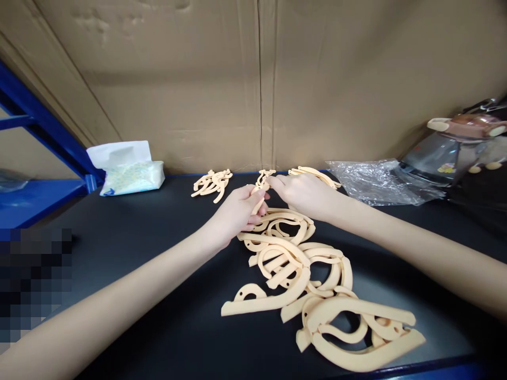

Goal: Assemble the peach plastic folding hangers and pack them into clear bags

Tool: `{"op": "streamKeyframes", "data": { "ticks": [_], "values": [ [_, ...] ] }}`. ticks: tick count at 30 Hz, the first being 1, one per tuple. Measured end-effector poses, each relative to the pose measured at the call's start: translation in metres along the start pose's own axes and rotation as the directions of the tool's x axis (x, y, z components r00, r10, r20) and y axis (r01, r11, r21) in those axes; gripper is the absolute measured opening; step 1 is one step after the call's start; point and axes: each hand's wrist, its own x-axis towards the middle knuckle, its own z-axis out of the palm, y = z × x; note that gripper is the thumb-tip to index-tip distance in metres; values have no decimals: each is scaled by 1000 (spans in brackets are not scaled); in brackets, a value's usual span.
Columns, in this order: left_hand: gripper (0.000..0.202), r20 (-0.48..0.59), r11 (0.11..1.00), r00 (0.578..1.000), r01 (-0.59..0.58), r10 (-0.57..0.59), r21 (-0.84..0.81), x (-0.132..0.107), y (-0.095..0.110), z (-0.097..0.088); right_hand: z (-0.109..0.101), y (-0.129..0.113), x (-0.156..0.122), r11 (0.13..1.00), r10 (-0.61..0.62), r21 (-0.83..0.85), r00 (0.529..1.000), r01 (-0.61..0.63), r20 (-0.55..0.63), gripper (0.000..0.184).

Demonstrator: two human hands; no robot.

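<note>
My left hand (241, 208) is closed around a peach-coloured plastic hanger piece (258, 203), part of which shows between thumb and fingers. Right beside it, my right hand (303, 192) is closed with bent fingertips close to the same piece; what they pinch is hidden. Just beyond the fingertips lie small peach pieces (266, 173). Below both hands, a heap of folded peach plastic hangers (285, 253) runs toward the front of the black table, with curved arms and hooks overlapping.
Small peach pieces (212, 183) lie at the back left, and long curved ones (317, 175) behind my right hand. A tissue pack (132, 177) stands at left. Clear plastic wrap (380, 182) and a transparent jug (439, 153) are at right. A cardboard wall (198, 95) closes the back.
</note>
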Motion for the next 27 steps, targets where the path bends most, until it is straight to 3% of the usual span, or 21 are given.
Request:
{"op": "streamKeyframes", "data": {
  "ticks": [4,7,11,14,17,22,25,27],
  "values": [
    [16,-26,979,989,-137,143,150,-5,0,2,3,29,4,981,171,98,985,-169,-10,28],
    [16,-49,959,983,-162,178,234,-1,10,-12,9,63,4,951,273,151,962,-270,-1,28],
    [18,-244,939,948,-117,202,323,30,18,-59,19,98,3,911,394,162,917,-380,-64,36],
    [19,-378,918,905,-33,195,395,58,7,-97,29,108,6,889,445,161,891,-429,-87,36],
    [28,-436,869,879,53,193,492,79,-9,-118,42,108,11,889,445,163,891,-428,-85,33],
    [44,-467,704,848,172,250,690,88,-24,-121,57,104,17,906,416,122,905,-405,-89,28],
    [78,-450,612,846,200,286,765,84,-28,-117,59,101,17,923,382,77,919,-376,-100,27],
    [100,-409,564,874,204,264,800,80,-33,-116,58,98,15,933,360,49,925,-357,-118,27]
  ]
}}
